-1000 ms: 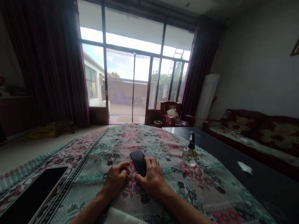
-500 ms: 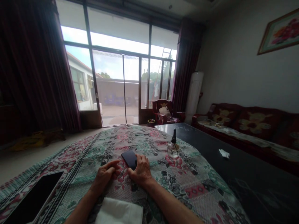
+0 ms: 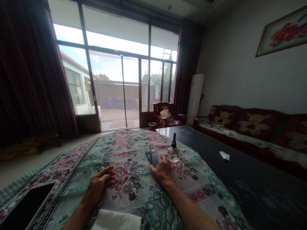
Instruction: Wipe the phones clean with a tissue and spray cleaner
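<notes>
My right hand grips a dark smartphone by its near end, thumb on one side and fingers on the other, low over the flowered tablecloth. Just beyond those fingers stands a clear glass bottle with a black top. To the left, my left hand rests on its side on the cloth, fingers loosely extended and nothing in them. A folded white cloth or tissue lies between my forearms at the near edge.
A large dark-screened tablet lies at the lower left. On the right, a black table holds a crumpled tissue. Behind it runs a red sofa; a red armchair stands near the glass door.
My right hand has carried the smartphone to the right, close to the bottle. My left hand has drawn apart from it, slightly leftward. The view has turned a little to the right.
</notes>
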Demonstrator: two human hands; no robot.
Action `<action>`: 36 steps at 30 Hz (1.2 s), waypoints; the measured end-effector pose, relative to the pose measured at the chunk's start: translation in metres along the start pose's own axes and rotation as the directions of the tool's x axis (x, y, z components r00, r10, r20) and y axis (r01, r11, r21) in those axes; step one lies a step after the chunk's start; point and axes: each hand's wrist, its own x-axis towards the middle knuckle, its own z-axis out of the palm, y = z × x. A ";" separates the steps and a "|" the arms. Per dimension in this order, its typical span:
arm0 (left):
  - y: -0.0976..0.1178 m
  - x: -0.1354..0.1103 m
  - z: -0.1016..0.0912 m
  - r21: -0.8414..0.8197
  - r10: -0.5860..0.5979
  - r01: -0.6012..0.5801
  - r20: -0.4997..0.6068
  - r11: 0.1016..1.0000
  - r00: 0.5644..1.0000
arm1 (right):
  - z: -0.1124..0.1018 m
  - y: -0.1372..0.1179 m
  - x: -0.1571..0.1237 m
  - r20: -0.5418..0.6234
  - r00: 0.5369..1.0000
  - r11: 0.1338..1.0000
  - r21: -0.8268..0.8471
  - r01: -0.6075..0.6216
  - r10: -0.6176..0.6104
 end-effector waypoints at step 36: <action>0.003 -0.009 0.008 -0.033 0.071 -0.071 0.009 0.997 0.997 | 0.001 0.007 -0.004 0.057 0.995 0.994 -0.073 0.080 -0.076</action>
